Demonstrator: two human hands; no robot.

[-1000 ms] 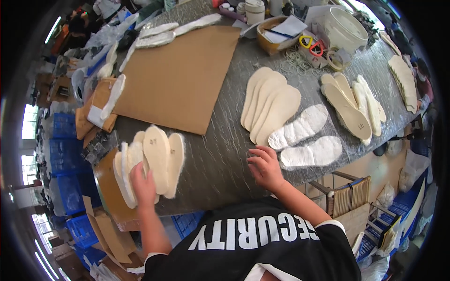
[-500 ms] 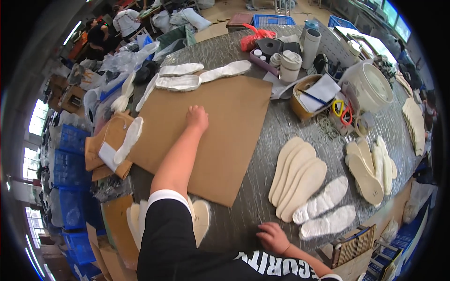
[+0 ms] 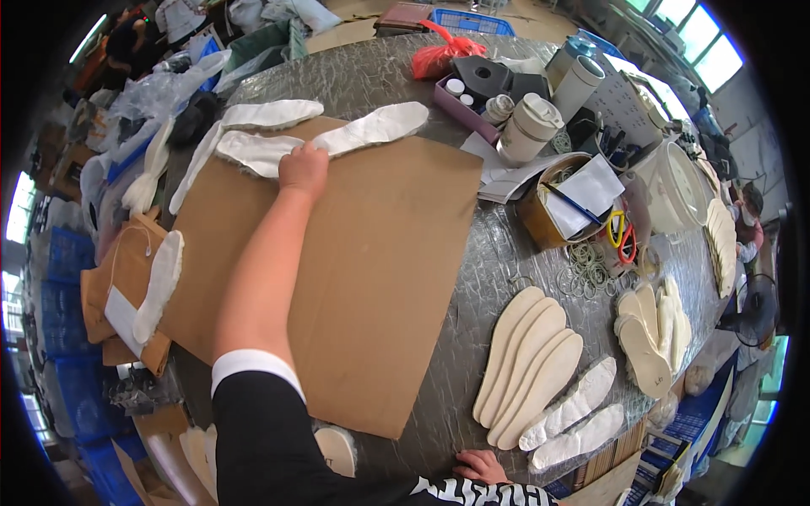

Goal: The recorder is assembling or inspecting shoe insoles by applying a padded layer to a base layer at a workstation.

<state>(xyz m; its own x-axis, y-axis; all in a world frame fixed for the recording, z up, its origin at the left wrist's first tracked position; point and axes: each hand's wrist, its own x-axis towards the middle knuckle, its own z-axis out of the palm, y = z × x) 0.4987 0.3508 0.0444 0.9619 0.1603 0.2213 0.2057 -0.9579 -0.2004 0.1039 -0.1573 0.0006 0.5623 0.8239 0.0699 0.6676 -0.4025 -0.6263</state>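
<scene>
My left hand point(image 3: 304, 170) reaches over a brown cardboard sheet point(image 3: 380, 270), its fingers closed at the end of a fluffy white insole point(image 3: 253, 150). Touching distance away, a second white insole point(image 3: 380, 126) lies across the sheet's far edge. Behind them rests another white insole point(image 3: 274, 113), and one more point(image 3: 196, 169) slants down at the left. My right hand point(image 3: 480, 466) lies at the near table edge, fingers loosely extended with nothing in them; my sleeve hides part of it. Close to it are two white insoles point(image 3: 569, 403) and a fan of cream insoles point(image 3: 533, 363).
A purple tray point(image 3: 462, 114), a lidded cup point(image 3: 530, 126), a box with papers point(image 3: 544, 211), scissors point(image 3: 626, 240) and a white bucket point(image 3: 675, 190) crowd the far right. More insoles point(image 3: 645, 354) lie at right. A brown paper bag point(image 3: 126, 278) stands left.
My left hand has moved forward and left from the middle of the cardboard to the white insole. My right hand has stayed by the near edge, and the view has shifted.
</scene>
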